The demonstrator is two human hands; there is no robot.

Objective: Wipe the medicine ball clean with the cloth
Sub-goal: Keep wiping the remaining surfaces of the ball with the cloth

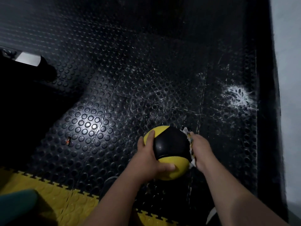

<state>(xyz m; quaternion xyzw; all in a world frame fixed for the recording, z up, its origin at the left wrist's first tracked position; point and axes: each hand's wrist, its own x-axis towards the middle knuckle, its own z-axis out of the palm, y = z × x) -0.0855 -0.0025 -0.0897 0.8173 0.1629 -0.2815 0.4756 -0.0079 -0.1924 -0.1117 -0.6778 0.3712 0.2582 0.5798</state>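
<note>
A yellow and black medicine ball [169,147] is held above the dark studded floor. My left hand [149,158] grips its left side, fingers spread over the yellow top and thumb across the yellow lower part. My right hand [199,149] presses a crumpled white patterned cloth [189,141] against the ball's right side. Most of the cloth is hidden between the palm and the ball; its edges stick out above and below the hand.
Black studded rubber mats [114,79] cover the floor, with white splash marks [237,97] at the right. Yellow interlocking tiles [65,196] border the near edge. A dark bulky shape [24,88] fills the left. A pale wall [288,79] runs along the right.
</note>
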